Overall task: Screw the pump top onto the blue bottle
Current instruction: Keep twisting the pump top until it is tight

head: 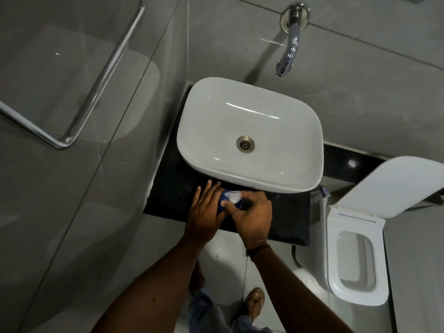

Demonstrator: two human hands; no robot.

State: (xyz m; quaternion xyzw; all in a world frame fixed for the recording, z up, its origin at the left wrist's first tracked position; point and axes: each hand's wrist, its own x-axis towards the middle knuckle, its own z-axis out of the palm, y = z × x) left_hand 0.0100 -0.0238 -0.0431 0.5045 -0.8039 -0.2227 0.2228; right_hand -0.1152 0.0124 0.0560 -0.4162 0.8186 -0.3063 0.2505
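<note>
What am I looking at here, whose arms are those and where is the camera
There is no machine here. The one picture comes from a wide-angle camera worn on a person's head, looking down, so the two bare arms coming up from the bottom are that person's own. They stand at a black counter carrying a white basin, with a chrome tap on the wall above and a toilet to the right. The left hand wraps around a small blue bottle standing on the counter. The right hand closes its grip on the clear pump top at the bottle's neck. How far it is screwed on cannot be told, since the hands hide most of the bottle.
</note>
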